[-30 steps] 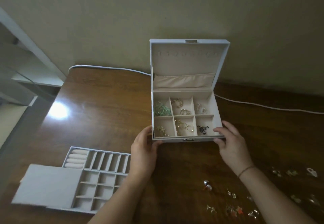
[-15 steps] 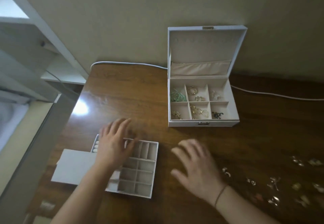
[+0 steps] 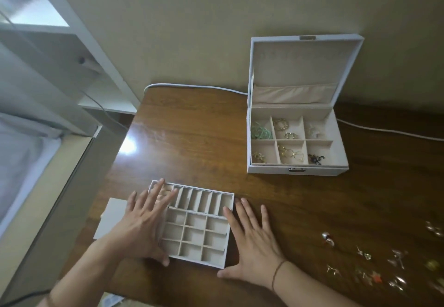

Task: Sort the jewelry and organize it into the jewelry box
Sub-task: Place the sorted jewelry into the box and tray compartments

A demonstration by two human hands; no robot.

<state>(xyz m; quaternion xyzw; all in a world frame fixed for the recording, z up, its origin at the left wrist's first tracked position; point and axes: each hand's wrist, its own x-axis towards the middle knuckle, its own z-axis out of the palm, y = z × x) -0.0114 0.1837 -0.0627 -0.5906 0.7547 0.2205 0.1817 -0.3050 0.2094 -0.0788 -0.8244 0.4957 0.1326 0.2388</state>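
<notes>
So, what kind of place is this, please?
Probably a bedroom at home: a wooden table against a plain wall, what looks like a bed beside it, and a personal jewelry box.

White jewelry box (image 3: 298, 138) open, lid upright, six compartments holding pieces | white divider tray (image 3: 201, 222) lies near front-left | loose jewelry (image 3: 374, 266) scattered right

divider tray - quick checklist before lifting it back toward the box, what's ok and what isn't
1. Left hand on the divider tray: ok, fingers flat across its left part.
2. Right hand gripping the tray: not ok, open at its right edge.
3. Tray compartments free of jewelry: ok where visible.
4. Jewelry box lid open: ok.
5. Loose earrings outside the lifting path: ok, off to the right.
6. Tray fits above the filled compartments: cannot tell.
</notes>
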